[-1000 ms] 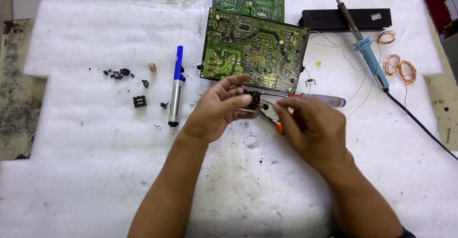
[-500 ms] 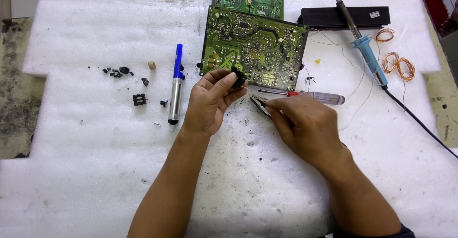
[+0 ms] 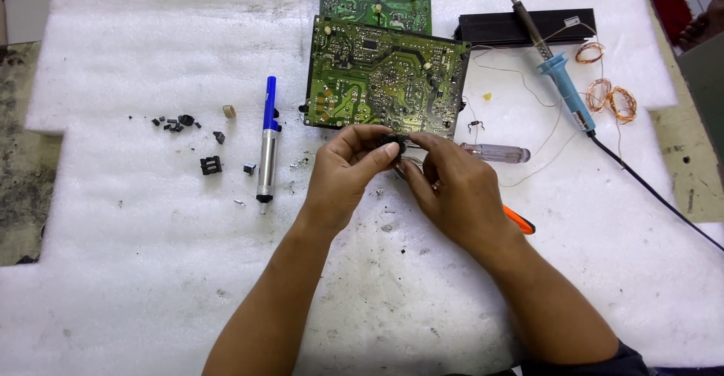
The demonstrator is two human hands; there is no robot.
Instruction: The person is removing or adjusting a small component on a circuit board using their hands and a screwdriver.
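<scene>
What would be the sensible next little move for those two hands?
Probably steady the small black part and work it with the orange-handled tool. The left hand pinches it at the fingertips, the right hand meets it, in front of the green circuit board.

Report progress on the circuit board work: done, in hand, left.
Done: several small black parts lie loose on the foam pad, beside the desoldering pump. In hand: the left hand and right hand pinch one small black component at the near edge of the green circuit board. Left: the board looks mostly populated; the soldering iron lies aside.
</scene>
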